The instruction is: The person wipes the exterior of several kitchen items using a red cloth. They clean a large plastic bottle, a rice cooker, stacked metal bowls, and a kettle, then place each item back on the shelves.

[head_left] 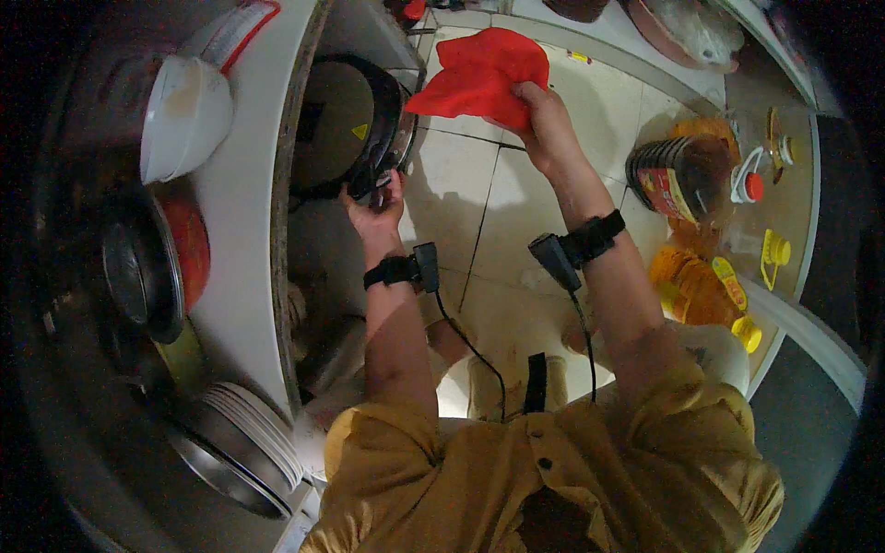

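My right hand [551,134] is closed on a bright red cloth [489,74], its thumb on top and the cloth hanging out to the left over the tiles. Low at the left, partly under the white shelf, is a round black appliance [334,124] with a small yellow triangle label and a shiny side. My left hand [376,207] grips the dark handle [383,182] on its near edge, with thumb and fingers around it. The far left part of the appliance is hidden by the shelf edge.
White bowls [189,120], a dark pan [138,258] and stacked plates [249,433] stand on the left shelf [241,240]. Oil bottles [691,281] and a dark-filled jug [678,175] line the right. Pale floor tiles [470,207] lie between. Cords run from my wrist-worn devices.
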Demonstrator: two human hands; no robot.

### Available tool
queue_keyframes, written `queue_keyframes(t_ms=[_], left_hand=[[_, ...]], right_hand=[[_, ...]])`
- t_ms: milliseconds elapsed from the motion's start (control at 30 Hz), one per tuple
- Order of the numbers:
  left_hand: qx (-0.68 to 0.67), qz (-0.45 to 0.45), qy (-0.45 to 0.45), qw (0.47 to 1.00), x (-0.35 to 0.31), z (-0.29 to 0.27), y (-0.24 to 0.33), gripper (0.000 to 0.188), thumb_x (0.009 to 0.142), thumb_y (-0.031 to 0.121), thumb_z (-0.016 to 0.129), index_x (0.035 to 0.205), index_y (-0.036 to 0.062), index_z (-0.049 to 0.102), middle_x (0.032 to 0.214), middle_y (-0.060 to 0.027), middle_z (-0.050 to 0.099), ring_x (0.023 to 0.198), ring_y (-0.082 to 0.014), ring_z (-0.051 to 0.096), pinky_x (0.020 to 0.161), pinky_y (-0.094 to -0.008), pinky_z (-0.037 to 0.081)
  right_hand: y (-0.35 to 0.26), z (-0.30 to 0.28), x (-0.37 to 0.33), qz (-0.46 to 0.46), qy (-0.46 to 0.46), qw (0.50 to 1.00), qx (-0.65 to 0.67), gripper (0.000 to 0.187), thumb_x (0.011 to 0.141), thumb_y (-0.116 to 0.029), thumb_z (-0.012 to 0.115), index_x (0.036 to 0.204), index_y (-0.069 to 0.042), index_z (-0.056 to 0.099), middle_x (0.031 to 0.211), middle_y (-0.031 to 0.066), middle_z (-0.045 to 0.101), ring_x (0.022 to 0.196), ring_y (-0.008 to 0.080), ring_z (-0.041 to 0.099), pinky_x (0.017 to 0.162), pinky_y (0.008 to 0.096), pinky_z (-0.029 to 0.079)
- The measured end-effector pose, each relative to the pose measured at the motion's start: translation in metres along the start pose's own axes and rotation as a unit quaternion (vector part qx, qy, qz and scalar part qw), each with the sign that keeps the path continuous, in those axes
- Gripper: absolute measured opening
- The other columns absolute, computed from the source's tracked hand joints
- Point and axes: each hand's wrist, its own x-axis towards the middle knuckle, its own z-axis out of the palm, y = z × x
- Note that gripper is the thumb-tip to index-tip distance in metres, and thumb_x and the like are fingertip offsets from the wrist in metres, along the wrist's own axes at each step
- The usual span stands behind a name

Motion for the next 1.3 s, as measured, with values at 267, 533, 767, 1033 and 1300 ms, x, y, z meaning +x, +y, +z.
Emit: queue_keyframes(t_ms=[267,533,767,1033,1300], left_hand=[[0.024,-0.029,-0.036,0.999,0.026,-0.011,0.006,0.07,0.077,0.038,0.071,0.133,0.0036,0.048,0.137,-0.0202,0.042,0.123,-0.0464,0.038,0.092,-0.0521,0.055],[0.023,-0.053,0.0,0.998,0.025,-0.004,0.009,0.073,0.076,0.039,0.071,0.135,0.0034,0.048,0.137,-0.0206,0.043,0.122,-0.046,0.04,0.092,-0.0513,0.055],[0.037,-0.047,-0.005,0.998,0.045,-0.011,0.021,0.088,0.071,0.05,0.071,0.138,-0.0004,0.042,0.139,-0.0258,0.037,0.126,-0.0477,0.035,0.092,-0.0522,0.056],[0.055,-0.022,0.003,0.998,0.035,-0.008,0.026,0.078,0.074,0.041,0.071,0.137,0.0016,0.047,0.139,-0.0203,0.045,0.126,-0.0481,0.038,0.092,-0.0537,0.054],[0.095,0.009,0.014,0.995,0.026,0.0,0.021,0.083,0.07,0.041,0.075,0.135,-0.0031,0.047,0.138,-0.0214,0.047,0.121,-0.0479,0.046,0.093,-0.052,0.054]], right_hand=[[0.003,-0.01,-0.005,-0.009,0.02,1.0,-0.008,0.036,0.092,-0.017,0.054,0.12,0.006,0.053,0.114,0.0125,0.063,0.098,0.0214,0.065,0.089,0.0359,0.057],[0.014,-0.023,0.006,-0.063,0.038,0.997,0.032,0.035,0.088,-0.016,0.057,0.117,0.003,0.057,0.106,0.0109,0.066,0.094,0.0222,0.066,0.085,0.0357,0.053],[0.021,-0.027,0.002,-0.05,0.006,0.998,0.048,0.041,0.085,-0.019,0.06,0.12,0.002,0.056,0.11,0.0093,0.066,0.097,0.0186,0.065,0.087,0.0319,0.051],[0.006,-0.036,0.002,-0.052,-0.006,0.997,0.049,0.036,0.084,-0.021,0.061,0.114,0.0,0.06,0.106,0.0078,0.067,0.095,0.0171,0.065,0.086,0.0311,0.05],[0.008,-0.034,-0.002,-0.012,0.013,0.996,0.09,0.031,0.085,-0.021,0.06,0.11,-0.003,0.063,0.102,0.0069,0.068,0.094,0.0173,0.064,0.085,0.0322,0.049]])
